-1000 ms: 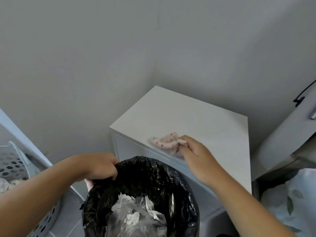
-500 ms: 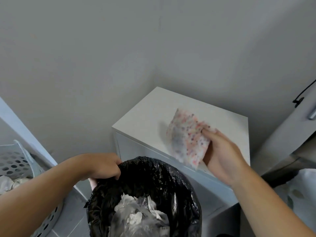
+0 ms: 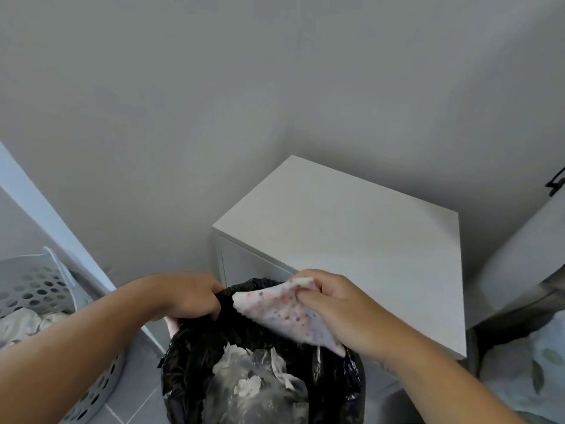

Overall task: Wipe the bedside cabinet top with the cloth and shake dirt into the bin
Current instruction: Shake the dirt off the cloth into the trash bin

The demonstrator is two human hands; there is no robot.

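The white bedside cabinet stands in the room's corner, its top bare. In front of it sits the bin, lined with a black bag and holding crumpled white paper and plastic. My left hand grips the bag's far rim. My right hand holds the speckled white cloth spread over the bin's opening, just off the cabinet's front edge.
A grey perforated laundry basket with fabric in it stands at the left on the grey tiled floor. A bed with leaf-patterned bedding lies at the right. Grey walls close in behind the cabinet.
My right hand lifted the cloth off the cabinet top, let it unfold, and carried it down and left over the bin. My left hand has stayed on the bag's rim.
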